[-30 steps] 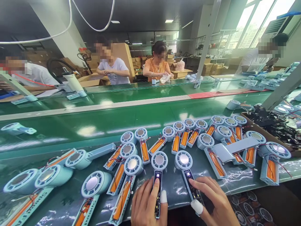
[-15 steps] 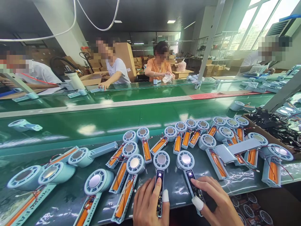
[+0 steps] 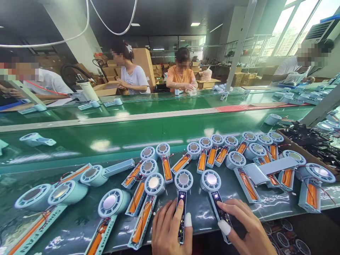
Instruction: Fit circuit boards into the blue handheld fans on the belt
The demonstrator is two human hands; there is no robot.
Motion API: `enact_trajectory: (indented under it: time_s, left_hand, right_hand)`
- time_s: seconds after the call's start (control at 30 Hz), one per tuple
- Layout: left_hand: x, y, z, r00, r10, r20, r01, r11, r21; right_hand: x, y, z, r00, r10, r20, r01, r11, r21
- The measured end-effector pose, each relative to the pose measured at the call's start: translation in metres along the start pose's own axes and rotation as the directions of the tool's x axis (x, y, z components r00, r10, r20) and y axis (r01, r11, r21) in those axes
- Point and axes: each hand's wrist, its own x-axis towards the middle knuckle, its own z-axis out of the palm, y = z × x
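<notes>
Two light blue handheld fans lie side by side at the bench's front edge, each with a bare black circuit board in its handle and a small lit display. My left hand (image 3: 170, 226) is closed around the handle of the left fan (image 3: 183, 180). Its index fingertip presses just below the display, and the thumb, in a white finger cot, lies along the right side. My right hand (image 3: 243, 223) grips the right fan (image 3: 211, 181) between index finger and thumb. That index fingertip touches the board below the display; a white cot covers this thumb too.
Around them lie several open fans (image 3: 153, 183) with orange batteries and loose wires. A box of black parts (image 3: 310, 141) stands at right. Beyond the bench runs a green conveyor (image 3: 159, 127) carrying a fan (image 3: 37, 139). Several co-workers sit across it; a metal post (image 3: 240, 46) rises there.
Both my hands keep their hold on the fans. The fan on the conveyor has moved right. Across the belt, a co-worker in white has drawn an arm back from a fan.
</notes>
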Motion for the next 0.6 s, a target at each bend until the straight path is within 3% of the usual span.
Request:
enact_trajectory:
  time_s: [0.1,0.27,0.47,0.6]
  left_hand:
    - [0.000,0.001,0.001,1.000,0.002,0.005,-0.001,1.000,-0.014]
    - [0.000,0.006,0.005,0.992,-0.119,-0.040,0.115,0.989,-0.093]
    - [-0.001,0.012,0.006,0.987,-0.158,-0.010,0.153,0.968,-0.198]
    - [-0.006,0.025,0.009,0.985,-0.156,0.068,0.169,0.949,-0.268]
  right_hand:
    - [-0.001,0.000,0.001,1.000,-0.016,-0.004,0.016,1.000,-0.005]
    - [-0.002,0.000,0.001,1.000,-0.004,0.029,0.005,0.999,-0.032]
    - [-0.002,-0.008,-0.007,0.994,-0.047,0.097,0.066,0.976,-0.206]
    - [-0.005,-0.020,0.013,0.990,-0.073,0.125,0.112,0.929,-0.352]
